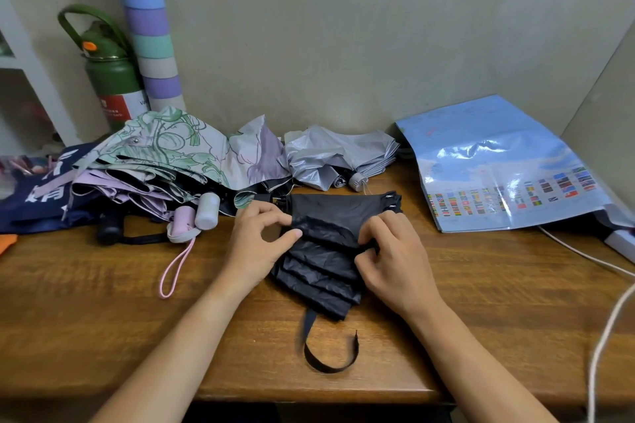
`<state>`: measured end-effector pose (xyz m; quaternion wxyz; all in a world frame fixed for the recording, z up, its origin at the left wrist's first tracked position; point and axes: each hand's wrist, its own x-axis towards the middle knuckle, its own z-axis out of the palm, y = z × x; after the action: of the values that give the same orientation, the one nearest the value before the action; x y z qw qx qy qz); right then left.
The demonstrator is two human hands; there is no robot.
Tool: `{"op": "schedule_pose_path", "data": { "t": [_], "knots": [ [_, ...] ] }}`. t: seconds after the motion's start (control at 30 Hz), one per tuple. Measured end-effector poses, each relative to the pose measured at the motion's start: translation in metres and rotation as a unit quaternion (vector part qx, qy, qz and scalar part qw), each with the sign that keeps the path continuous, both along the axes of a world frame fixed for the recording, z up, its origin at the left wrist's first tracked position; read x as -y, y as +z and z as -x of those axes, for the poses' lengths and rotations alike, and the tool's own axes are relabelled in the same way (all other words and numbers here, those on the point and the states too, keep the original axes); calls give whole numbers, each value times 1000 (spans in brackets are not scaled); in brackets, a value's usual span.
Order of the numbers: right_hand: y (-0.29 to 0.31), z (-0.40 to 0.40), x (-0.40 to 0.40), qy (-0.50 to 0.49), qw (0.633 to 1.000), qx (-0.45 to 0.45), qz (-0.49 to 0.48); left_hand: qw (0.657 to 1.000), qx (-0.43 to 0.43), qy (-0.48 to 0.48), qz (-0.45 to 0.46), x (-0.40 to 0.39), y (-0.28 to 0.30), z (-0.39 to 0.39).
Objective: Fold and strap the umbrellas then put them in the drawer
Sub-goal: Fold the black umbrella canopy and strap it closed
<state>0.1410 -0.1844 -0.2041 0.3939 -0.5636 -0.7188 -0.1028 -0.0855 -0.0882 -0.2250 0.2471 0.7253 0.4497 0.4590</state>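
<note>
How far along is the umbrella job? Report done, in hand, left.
Done: nothing looks finished; no strapped umbrella shows and no drawer is in view.
In hand: the left hand and right hand pinch pleats of the black umbrella; its strap lies loose.
Left: the silver umbrella, floral umbrella and the pile's other umbrellas remain unfolded.

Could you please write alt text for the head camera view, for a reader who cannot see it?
Both hands, left hand and right hand, pinch the pleats of a black umbrella on a wooden desk, its strap lying loose toward the viewer. Behind lie a floral umbrella, a silver umbrella, a green bottle and a blue map.
</note>
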Motion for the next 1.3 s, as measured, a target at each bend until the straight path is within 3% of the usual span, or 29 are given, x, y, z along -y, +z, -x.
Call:
{"op": "schedule_pose_path", "data": {
  "t": [0.17, 0.3, 0.5, 0.67, 0.9, 1.07, 1.17, 1.3],
  "knots": [
    [-1, 4, 1, -12, 998, 66, 15, 997, 23, 42, -63, 2, 4, 0],
    [-3, 2, 0, -26, 996, 72, -36, 995, 0, 37, -97, 7, 7, 1],
    [0, 6, 4, -19, 994, 61, -87, 957, -163, 12, -240, 14, 15, -5],
    [1, 4, 4, -22, 993, 63, -96, 932, -166, 65, -314, 16, 18, -6],
    [-5, -5, -2, 8, 998, 61, 3, 925, -212, 40, -314, 12, 12, -1],
    [-10, -7, -4, 70, 990, 82, 90, 944, -214, 16, -249, 11, 9, 0],
    [-12, -10, -4, 101, 979, 56, 169, 951, -211, 13, -226, 8, 6, -5],
    [-8, -12, -3, 129, 969, 29, 207, 970, -175, -1, -167, 2, 9, -21]
  ]
}}
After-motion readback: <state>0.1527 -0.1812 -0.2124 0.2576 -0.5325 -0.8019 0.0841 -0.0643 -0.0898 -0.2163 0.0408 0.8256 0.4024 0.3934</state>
